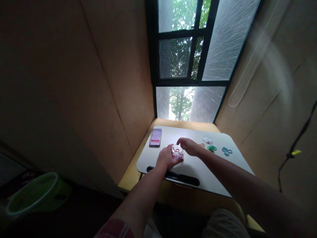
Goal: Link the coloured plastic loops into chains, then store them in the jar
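Observation:
A small clear jar (177,151) with pinkish items inside stands on the white tabletop (193,165). Fingers of my left hand (166,158) wrap round its left and near sides. At the jar's upper right rim is my right hand (188,145), its fingers bent together; anything between them is too small to make out. Right of that hand lie green rings (212,148), partly hidden tan rings (202,145) and blue rings (226,151). A clear round lid (207,139) rests behind the green ones.
A phone (155,138) lies at the table's back left. Along the front edge runs a black slot (182,178). Wooden walls flank the table, with a window (185,82) behind. A green basket (34,195) stands at lower left; a dark cord (297,142) hangs at right.

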`<state>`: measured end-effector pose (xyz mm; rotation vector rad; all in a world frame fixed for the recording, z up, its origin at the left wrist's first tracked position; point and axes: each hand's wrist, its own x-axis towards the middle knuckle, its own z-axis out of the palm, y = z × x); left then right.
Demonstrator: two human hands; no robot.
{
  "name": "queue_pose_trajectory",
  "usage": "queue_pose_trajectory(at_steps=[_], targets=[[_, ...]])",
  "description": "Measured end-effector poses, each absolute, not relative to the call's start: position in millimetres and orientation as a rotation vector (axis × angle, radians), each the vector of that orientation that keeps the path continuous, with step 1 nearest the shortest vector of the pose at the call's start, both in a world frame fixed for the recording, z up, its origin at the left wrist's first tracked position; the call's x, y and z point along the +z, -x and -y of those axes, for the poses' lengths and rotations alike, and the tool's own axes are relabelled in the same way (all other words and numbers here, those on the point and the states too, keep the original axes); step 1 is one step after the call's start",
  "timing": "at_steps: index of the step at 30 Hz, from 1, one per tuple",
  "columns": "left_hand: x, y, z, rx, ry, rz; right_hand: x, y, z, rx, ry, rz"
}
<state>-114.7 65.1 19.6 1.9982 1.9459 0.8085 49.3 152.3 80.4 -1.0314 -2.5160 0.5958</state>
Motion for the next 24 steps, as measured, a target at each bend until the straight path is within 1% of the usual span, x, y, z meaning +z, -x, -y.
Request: queue_pose_trajectory(at_steps=[4,10,16,24], targets=[[22.7,114.4,-63.2,0.791,-1.971,-1.951,85.3,-43.1,-145.1,0.596,0.979,2.530],[24.3,113.6,-62.3,0.784,-1.969,-1.970,87.4,-34.3,-131.5,0.488,1.081,2.608],[22.1,113.0,-64.2,0.787,-1.986,-1.965,79.7,-35.1,-128.2,0.404,1.184,2.561],[21.6,115.1,-64.3,0.805,-2.007,-1.950,88.5,-31.1,-131.7,0.376,1.177,2.690]])
